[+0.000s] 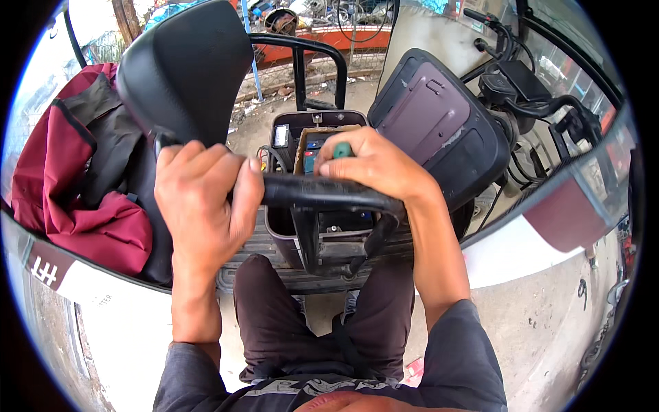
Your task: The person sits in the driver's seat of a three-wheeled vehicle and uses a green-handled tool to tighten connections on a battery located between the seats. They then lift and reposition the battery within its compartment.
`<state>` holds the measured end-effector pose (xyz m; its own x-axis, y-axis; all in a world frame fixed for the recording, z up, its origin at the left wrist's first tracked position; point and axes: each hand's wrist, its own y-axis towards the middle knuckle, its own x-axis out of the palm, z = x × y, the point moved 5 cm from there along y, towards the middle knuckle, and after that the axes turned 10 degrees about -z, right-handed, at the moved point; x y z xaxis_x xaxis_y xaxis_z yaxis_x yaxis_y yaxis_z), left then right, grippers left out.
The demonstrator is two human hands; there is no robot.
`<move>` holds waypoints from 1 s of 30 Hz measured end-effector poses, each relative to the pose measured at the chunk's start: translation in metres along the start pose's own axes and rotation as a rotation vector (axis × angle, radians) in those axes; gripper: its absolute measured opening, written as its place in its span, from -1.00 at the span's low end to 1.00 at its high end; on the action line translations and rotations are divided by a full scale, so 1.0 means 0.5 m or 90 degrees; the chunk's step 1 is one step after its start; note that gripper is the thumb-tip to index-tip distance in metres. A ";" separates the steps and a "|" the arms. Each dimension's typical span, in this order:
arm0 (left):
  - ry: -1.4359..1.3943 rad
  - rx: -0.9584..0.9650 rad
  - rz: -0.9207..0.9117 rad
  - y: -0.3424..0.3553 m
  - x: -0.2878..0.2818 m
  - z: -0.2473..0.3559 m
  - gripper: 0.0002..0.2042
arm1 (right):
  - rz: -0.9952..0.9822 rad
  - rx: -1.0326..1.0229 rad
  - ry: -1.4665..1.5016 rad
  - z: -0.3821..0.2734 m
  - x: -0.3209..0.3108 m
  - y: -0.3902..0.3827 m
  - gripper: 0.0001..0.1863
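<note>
My left hand (206,199) is closed around the left end of a black metal tube (302,192) that crosses in front of me. My right hand (371,165) has its fingers wrapped round a green tool handle (343,151) over an open plastic battery compartment (288,240) behind the tube; the tool's tip is hidden. Inside are dark batteries (350,221), a cardboard liner (300,156) and a small module with a pale label (281,136), with wires beside them.
A padded backrest (182,75) stands at left, beside maroon fabric (89,226). A raised lid (432,117) leans at right, near handlebars (552,108) and a curved vehicle body panel (563,216). A fence and scattered debris lie beyond.
</note>
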<state>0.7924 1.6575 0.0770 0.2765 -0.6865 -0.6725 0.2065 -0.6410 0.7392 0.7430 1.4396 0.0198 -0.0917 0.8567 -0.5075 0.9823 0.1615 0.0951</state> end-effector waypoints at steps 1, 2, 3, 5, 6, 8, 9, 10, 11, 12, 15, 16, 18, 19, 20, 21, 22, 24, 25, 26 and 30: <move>0.006 0.008 0.008 -0.006 0.002 0.001 -0.80 | 0.007 0.019 0.010 0.009 0.004 -0.003 -0.70; 0.007 0.022 0.032 -0.004 0.000 0.002 -0.77 | 0.016 -0.013 0.014 0.009 -0.002 -0.001 -0.70; -0.008 0.031 0.068 0.001 0.000 0.000 -0.76 | 0.023 -0.041 0.023 0.006 -0.007 0.001 -0.71; 0.000 0.021 0.069 -0.010 0.003 0.001 -0.75 | 0.036 -0.007 0.008 0.003 -0.002 -0.005 -0.72; 0.001 0.023 0.071 -0.012 0.003 0.002 -0.75 | 0.034 -0.003 0.020 0.001 -0.002 -0.005 -0.72; -0.009 0.028 0.077 -0.018 0.001 0.002 -0.75 | 0.028 0.005 0.021 0.003 0.000 -0.007 -0.71; -0.013 0.034 0.084 -0.020 0.004 0.001 -0.75 | 0.036 -0.014 0.013 0.004 0.003 -0.008 -0.71; -0.006 0.044 0.110 -0.022 0.006 0.004 -0.75 | 0.043 -0.005 0.020 0.003 0.003 -0.012 -0.71; -0.006 0.040 0.123 -0.019 0.006 0.004 -0.75 | 0.049 0.005 0.027 -0.003 0.000 -0.014 -0.70; -0.011 0.036 0.128 -0.016 0.006 0.006 -0.76 | 0.053 0.032 0.047 -0.005 -0.001 -0.016 -0.70; 0.000 0.022 0.112 -0.029 0.007 0.002 -0.85 | 0.053 0.009 0.032 0.003 0.001 -0.013 -0.69; -0.004 0.023 0.115 -0.035 0.006 0.005 -0.88 | 0.053 0.005 0.022 0.002 0.002 -0.012 -0.70; -0.030 0.054 0.176 -0.046 0.009 0.003 -0.93 | 0.052 0.003 0.028 -0.008 0.003 -0.010 -0.71; -0.051 0.083 0.233 -0.055 0.012 0.001 -0.93 | 0.053 0.017 0.037 -0.003 0.003 -0.010 -0.71; -0.099 0.064 0.290 -0.081 0.018 -0.003 -0.92 | 0.053 0.030 0.045 0.005 0.002 -0.010 -0.71; -0.149 0.050 0.353 -0.105 0.022 -0.006 -0.91 | 0.057 0.042 0.051 0.007 0.000 -0.011 -0.71; -0.198 0.038 0.415 -0.133 0.029 -0.012 -0.90 | 0.053 0.015 0.059 0.006 0.002 -0.007 -0.70; -0.292 -0.107 0.529 -0.195 0.052 -0.023 -0.85 | 0.049 0.031 0.035 0.004 -0.003 -0.007 -0.70; -0.440 -0.126 0.622 -0.200 0.081 -0.038 -0.84 | 0.043 0.041 0.022 0.005 -0.002 -0.005 -0.71; -0.570 -0.178 0.609 -0.200 0.117 -0.050 -0.85 | 0.042 0.023 0.019 0.001 0.002 -0.003 -0.67; -0.935 -0.450 0.359 -0.184 0.283 -0.054 -0.81 | 0.087 -0.013 -0.035 -0.004 -0.006 -0.011 -0.62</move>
<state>0.8378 1.6287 -0.0854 -0.4837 -0.7289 0.4845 0.8444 -0.2429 0.4775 0.7376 1.4371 0.0224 0.0521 0.8437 -0.5343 0.9816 0.0552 0.1829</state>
